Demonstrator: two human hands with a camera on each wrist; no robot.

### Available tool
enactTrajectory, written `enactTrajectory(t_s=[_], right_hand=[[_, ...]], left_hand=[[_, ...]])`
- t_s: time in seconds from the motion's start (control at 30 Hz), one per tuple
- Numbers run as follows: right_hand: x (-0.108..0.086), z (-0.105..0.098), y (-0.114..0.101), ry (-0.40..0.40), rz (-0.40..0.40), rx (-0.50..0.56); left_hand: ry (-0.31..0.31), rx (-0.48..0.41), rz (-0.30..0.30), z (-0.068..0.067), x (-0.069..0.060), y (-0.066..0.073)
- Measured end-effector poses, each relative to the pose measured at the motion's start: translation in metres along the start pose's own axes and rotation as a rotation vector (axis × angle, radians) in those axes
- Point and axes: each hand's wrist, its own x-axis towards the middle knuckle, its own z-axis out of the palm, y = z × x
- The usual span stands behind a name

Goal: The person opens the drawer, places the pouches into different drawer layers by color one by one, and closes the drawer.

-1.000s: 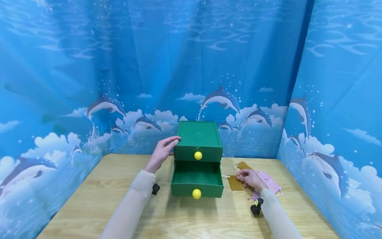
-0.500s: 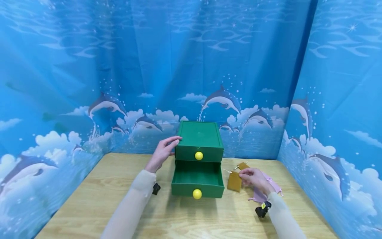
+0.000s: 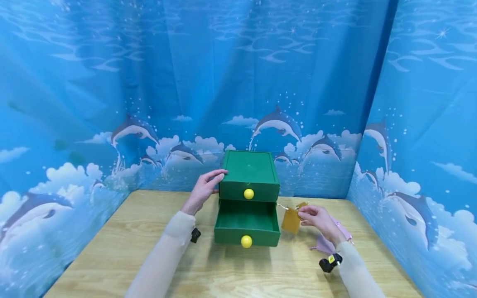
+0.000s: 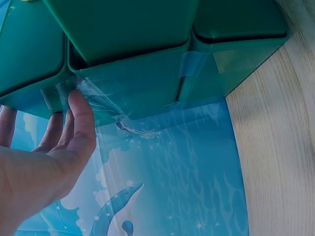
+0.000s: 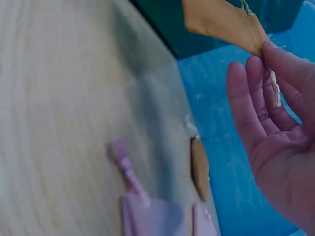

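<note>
A green cabinet [image 3: 249, 167] with yellow knobs stands on the table, its lower drawer [image 3: 246, 236] pulled out and empty, the upper one closed. My left hand [image 3: 203, 190] rests against the cabinet's left side and top edge, fingers fairly straight; the left wrist view shows the thumb [image 4: 81, 115] touching its side. My right hand [image 3: 320, 223] pinches one edge of a golden-brown drawstring pouch [image 3: 291, 221] between thumb and finger, held up right of the open drawer. In the right wrist view the pouch [image 5: 224, 24] hangs from the fingertips, with its cord dangling.
Behind my right hand lies another brown pouch [image 3: 302, 205]. Pink pouches [image 3: 325, 245] lie on the wooden table [image 3: 149, 240] beneath and beside the right forearm. Blue dolphin-print curtains [image 3: 208, 82] enclose the table at the back and sides.
The pinched brown pouch has risen off the table and tilted, moving slightly up in the head view with my right hand. My left hand stays against the cabinet.
</note>
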Motion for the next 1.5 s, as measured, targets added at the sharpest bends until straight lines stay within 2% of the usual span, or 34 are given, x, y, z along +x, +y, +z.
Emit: enactTrajectory(t_s=[0.2, 0.3, 0.43, 0.57, 0.77, 0.9, 1.23, 1.5], right_hand=[[0.000, 0.001, -0.016, -0.030, -0.054, 0.121], [-0.002, 0.003, -0.026, -0.069, -0.098, 0.194], [-0.005, 0.005, -0.036, -0.135, -0.175, 0.293], [-0.007, 0.009, -0.044, -0.169, -0.220, 0.327], [-0.007, 0.021, -0.053, -0.165, -0.187, 0.318], [-0.008, 0.026, -0.056, -0.162, -0.164, 0.348], [-0.008, 0.032, -0.060, -0.165, -0.209, 0.470], [-0.007, 0.052, -0.064, -0.102, -0.161, 0.423]], left_hand=[[0.009, 0.011, -0.004, 0.000, 0.001, -0.001], [0.017, 0.023, -0.003, -0.001, -0.002, -0.001], [-0.002, 0.023, 0.005, -0.001, -0.003, 0.000], [-0.012, 0.017, 0.010, 0.000, -0.001, 0.001], [0.005, 0.016, 0.011, 0.000, -0.002, 0.000], [0.012, 0.020, 0.009, 0.000, -0.002, -0.002], [0.003, 0.030, 0.023, 0.001, 0.000, -0.004], [0.015, 0.031, 0.013, 0.000, 0.000, -0.005]])
